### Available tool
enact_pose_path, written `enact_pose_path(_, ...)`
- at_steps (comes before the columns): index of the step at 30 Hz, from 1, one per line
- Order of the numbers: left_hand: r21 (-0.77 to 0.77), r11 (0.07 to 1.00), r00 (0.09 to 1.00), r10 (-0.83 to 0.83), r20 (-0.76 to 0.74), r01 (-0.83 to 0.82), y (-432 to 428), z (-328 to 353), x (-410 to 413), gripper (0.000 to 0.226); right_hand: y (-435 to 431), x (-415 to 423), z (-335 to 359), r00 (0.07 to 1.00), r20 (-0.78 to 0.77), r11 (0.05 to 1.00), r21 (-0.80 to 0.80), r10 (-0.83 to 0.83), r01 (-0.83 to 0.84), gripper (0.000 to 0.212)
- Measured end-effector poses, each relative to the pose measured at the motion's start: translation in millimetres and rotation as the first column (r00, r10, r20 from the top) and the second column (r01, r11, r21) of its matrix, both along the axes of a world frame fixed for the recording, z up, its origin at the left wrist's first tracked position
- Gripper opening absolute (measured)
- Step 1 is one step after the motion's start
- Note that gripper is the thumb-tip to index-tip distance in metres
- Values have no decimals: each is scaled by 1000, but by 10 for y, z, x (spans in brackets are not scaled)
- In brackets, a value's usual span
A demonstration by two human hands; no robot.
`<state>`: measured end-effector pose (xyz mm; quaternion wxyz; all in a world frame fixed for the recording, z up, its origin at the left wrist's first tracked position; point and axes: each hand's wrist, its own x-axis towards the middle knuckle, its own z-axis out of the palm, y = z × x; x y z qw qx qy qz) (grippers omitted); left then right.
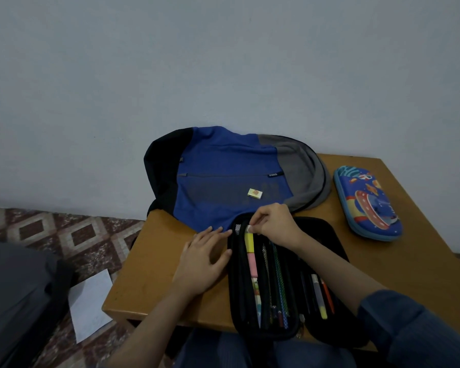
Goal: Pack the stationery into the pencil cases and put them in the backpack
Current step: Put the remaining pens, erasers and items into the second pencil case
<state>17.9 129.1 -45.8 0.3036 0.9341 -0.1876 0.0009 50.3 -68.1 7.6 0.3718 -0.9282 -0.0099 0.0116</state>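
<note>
Right fingers (258,229) pinch white item (249,229) in black case (233,264)

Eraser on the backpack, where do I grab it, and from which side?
Probably from straight above, pinching the two long edges of the eraser between thumb and forefinger. It lies flat and alone on the blue panel of the backpack, so its sides are free, and it looks too low for a sideways approach.

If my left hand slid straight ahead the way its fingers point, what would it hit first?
Probably the backpack: the left hand lies flat on the table, fingers aimed at its blue near edge, apparently almost touching it.
</note>
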Motion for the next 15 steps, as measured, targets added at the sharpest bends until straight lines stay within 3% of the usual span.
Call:
enact_pose_path(7,-47,999,999,-3,-34,1,-2,20,-8,60,-19,-41,105,1000,-21,995,-98,-1,-1,10)
enact_pose_path(12,-200,979,996,9,-86,-27,-51,178,29,58,-67,-48,156,996,-79,966,-257,-43,22,15)
enact_pose_path(15,-101,994,997,-53,-49,48,-117,270,93,61,-40,-55,181,985,-162,956,-293,-65,15,22)
